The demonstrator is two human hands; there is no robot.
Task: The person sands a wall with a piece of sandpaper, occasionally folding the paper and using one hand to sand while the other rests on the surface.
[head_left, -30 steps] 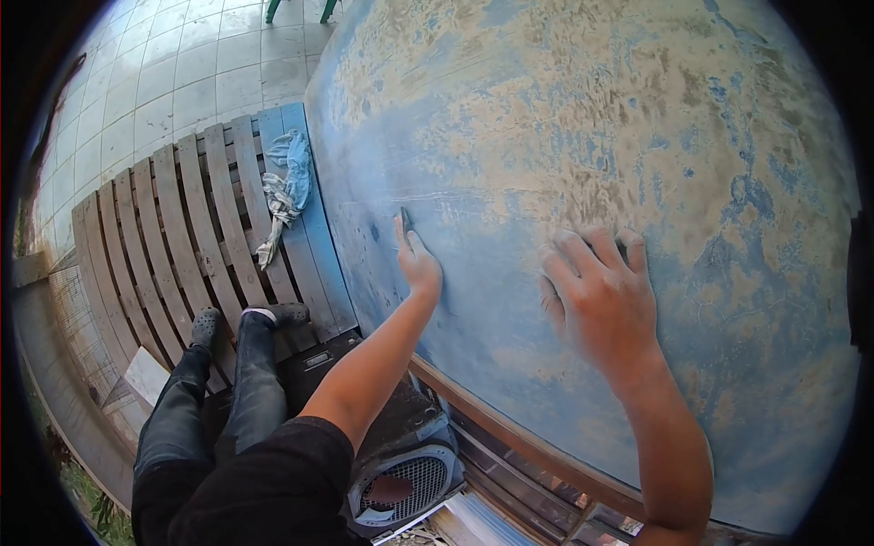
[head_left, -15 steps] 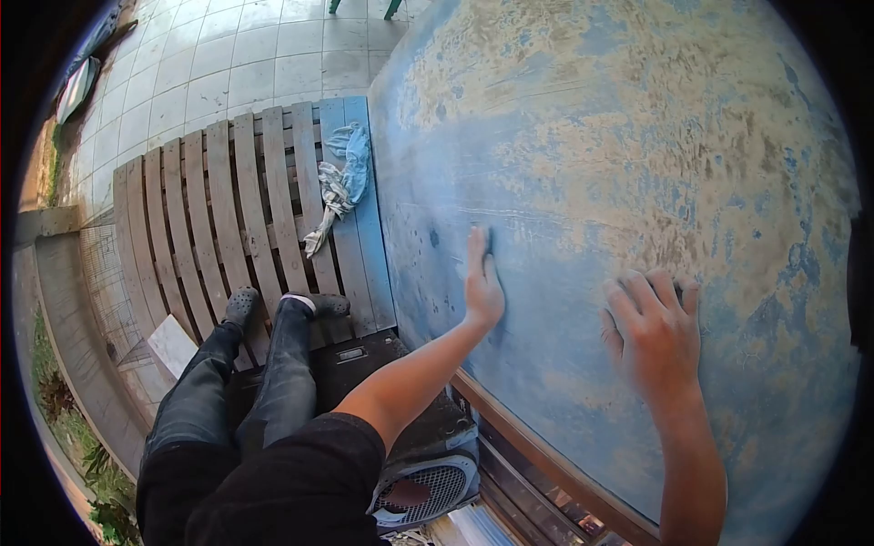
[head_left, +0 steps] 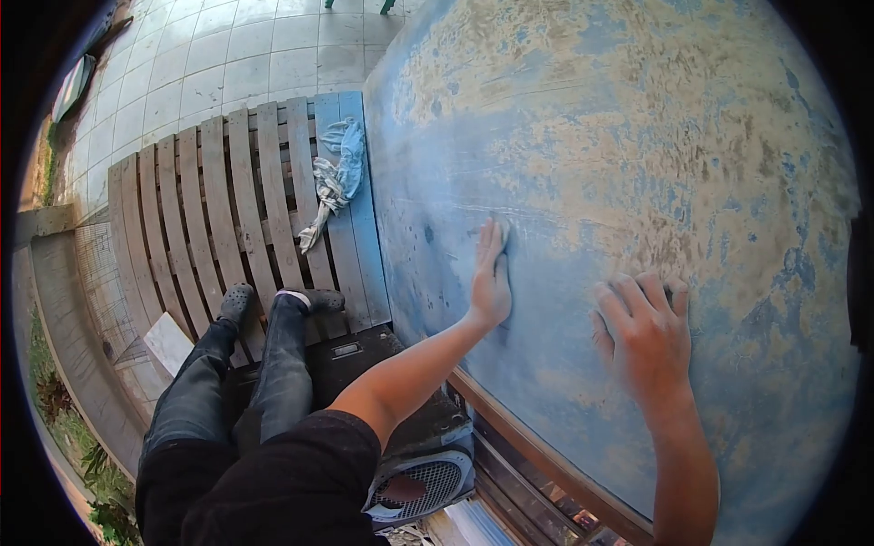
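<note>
A large surface [head_left: 564,364] with worn, patchy blue and beige paint fills the right half of the view. My left hand [head_left: 492,278] lies against its bluish part, fingers stretched out and close together. Farther right, my right hand [head_left: 645,337] rests on the same surface with its fingers bent and slightly apart and the thumb out to the side. Pale dust coats the fingers of both hands. Nothing shows in either hand, though the undersides of the palms and fingers are hidden.
My feet in grey clogs [head_left: 235,305] are on a slatted wooden platform [head_left: 214,182]. Crumpled rags [head_left: 341,168] lie on its blue board. A black speaker box [head_left: 423,487] sits below my left arm, beside a brown wooden edge [head_left: 546,446]. Pale floor tiles [head_left: 246,55] extend beyond.
My left hand has slid slightly up and to the right along the painted surface. My right hand stays at nearly the same spot. The whole view has shifted a little.
</note>
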